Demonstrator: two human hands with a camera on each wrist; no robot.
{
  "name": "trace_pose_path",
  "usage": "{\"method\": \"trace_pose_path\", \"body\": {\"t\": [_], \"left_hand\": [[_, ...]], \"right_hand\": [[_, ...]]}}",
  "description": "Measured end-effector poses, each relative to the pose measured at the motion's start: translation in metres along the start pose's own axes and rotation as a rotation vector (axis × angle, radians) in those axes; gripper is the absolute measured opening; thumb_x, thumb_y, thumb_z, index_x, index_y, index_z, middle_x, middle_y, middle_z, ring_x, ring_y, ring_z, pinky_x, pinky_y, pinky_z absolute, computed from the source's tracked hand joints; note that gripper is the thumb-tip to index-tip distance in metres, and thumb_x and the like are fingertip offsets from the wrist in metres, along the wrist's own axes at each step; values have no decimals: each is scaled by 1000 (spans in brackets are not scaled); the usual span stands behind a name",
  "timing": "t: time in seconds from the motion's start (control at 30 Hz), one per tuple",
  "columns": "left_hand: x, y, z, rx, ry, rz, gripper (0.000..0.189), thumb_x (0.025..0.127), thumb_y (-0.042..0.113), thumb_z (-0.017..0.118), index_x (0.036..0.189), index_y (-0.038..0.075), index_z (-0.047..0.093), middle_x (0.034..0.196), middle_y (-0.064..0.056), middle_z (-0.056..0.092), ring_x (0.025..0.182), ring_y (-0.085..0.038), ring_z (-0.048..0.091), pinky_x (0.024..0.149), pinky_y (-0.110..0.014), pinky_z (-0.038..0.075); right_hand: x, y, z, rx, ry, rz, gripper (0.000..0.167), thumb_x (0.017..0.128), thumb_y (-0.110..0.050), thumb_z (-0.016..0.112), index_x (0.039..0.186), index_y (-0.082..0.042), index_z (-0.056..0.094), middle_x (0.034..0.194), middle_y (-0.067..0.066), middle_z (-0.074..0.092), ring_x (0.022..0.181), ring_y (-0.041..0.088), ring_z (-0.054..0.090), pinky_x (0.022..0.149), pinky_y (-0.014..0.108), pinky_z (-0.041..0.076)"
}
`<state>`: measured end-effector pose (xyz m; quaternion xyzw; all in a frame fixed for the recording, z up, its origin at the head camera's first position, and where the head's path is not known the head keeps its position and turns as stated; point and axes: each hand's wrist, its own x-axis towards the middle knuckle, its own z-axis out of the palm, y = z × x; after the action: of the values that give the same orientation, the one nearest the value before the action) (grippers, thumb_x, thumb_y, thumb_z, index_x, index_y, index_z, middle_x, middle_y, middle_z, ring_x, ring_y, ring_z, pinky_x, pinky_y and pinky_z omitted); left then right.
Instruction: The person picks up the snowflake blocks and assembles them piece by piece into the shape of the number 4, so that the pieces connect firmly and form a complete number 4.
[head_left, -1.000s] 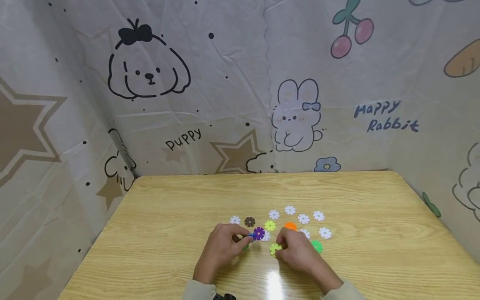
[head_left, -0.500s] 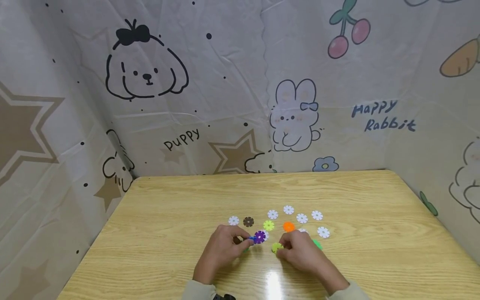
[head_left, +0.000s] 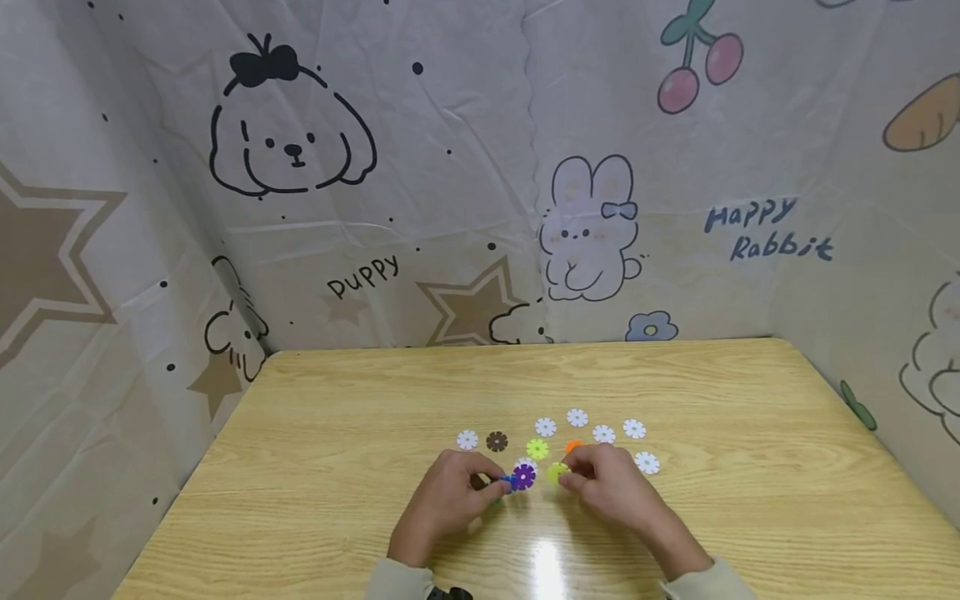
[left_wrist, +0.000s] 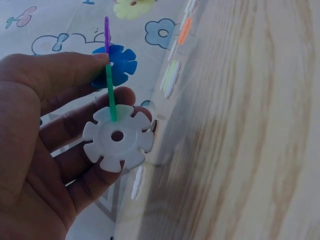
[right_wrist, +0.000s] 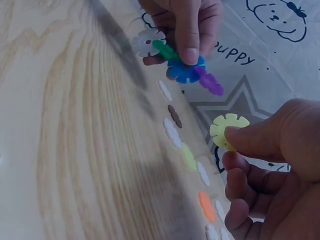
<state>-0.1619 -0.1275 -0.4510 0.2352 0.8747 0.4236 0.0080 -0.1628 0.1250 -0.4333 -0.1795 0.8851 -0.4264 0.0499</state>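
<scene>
My left hand (head_left: 457,493) pinches a small chain of slotted snowflake discs. In the left wrist view it runs from a white disc (left_wrist: 100,142) through a green disc (left_wrist: 111,90) and a blue disc (left_wrist: 126,66) to a purple disc (left_wrist: 107,32). The thumb presses on the blue one, and the white one sits in front of the curled fingers. Between thumb and index finger, my right hand (head_left: 618,487) holds a yellow disc (right_wrist: 221,124). A short gap separates it from the chain's purple end; part of its face is covered by the thumb.
Loose discs lie flat on the wooden table (head_left: 337,417) beyond the hands: several white ones (head_left: 577,417), a brown one (head_left: 497,441), a yellow-green one (head_left: 537,448) and an orange one (head_left: 573,447). A printed curtain (head_left: 450,192) hangs behind the table.
The right hand has moved up and away from the table's front with the yellow disc, and now overlaps the orange disc. The chain's purple end has shifted slightly right and lower.
</scene>
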Motion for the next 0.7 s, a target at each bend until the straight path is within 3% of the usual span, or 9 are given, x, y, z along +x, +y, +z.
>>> {"method": "trace_pose_path", "body": {"t": [0.7], "left_hand": [[2,1,3,-19,-35,-6,7,90,18,76,91,13,80,90,7,73,70,-2,63,63,-22,53]], "right_hand": [[2,-6,1,57,-9,-49,5,93,-7,68,90,-5,72,78,-1,64,69,13,56,61,27,48]]}}
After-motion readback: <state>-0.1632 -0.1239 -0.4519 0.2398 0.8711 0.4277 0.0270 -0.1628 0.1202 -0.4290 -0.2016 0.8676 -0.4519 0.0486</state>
